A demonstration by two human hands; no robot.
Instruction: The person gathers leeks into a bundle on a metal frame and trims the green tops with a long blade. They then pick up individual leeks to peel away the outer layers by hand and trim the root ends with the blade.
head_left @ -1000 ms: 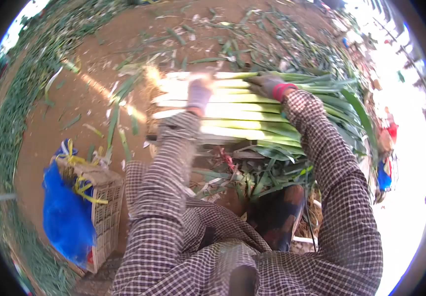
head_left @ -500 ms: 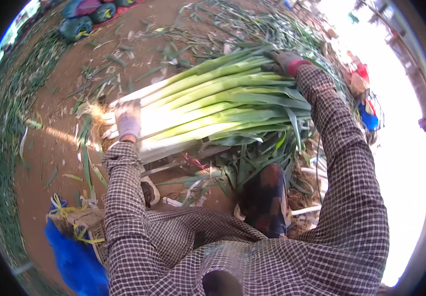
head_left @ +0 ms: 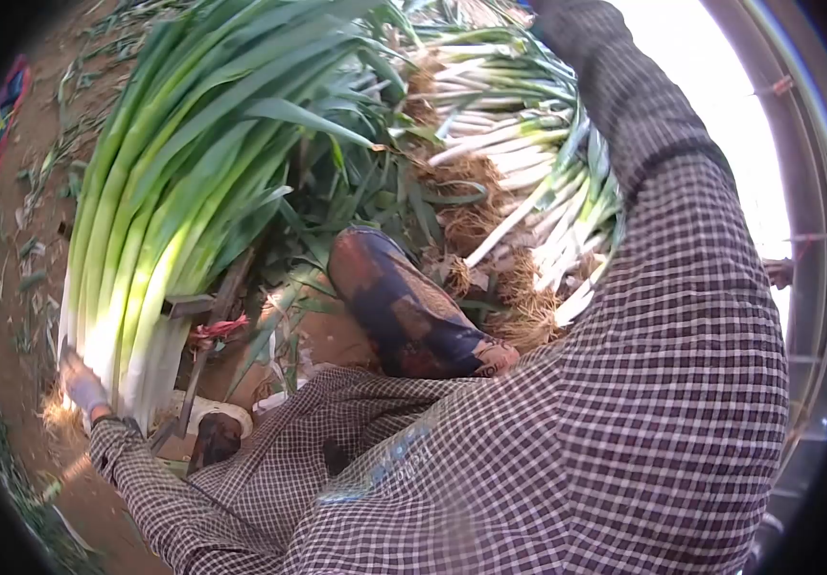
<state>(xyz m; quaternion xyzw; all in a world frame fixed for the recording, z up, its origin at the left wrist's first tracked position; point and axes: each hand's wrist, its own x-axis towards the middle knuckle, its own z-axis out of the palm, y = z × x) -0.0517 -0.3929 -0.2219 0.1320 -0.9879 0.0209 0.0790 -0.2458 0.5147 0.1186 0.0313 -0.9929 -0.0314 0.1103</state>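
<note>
A big bundle of leeks [head_left: 159, 201] fills the left side of the view, white stems low and green leaves spreading up to the top. My left hand [head_left: 82, 383], in a pale glove, presses against the white root ends at lower left, its fingers around the outer stems. Beside the stems stands a dark metal piece [head_left: 188, 305] with a red tie [head_left: 220, 331]. My right arm reaches up to the top edge, where its hand is hidden or out of view.
Loose leeks with brown roots [head_left: 519, 144] lie piled at upper right. My bent knee in dark, patched cloth [head_left: 399, 302] is at the centre. Leaf scraps cover the brown ground at left. Dark bundles lie along a red edge at far left.
The view has swung to the right. The leeks now appear farther left and more upright. My right hand has left the leaf end and gone to the top edge; my left hand stays at the root end.
</note>
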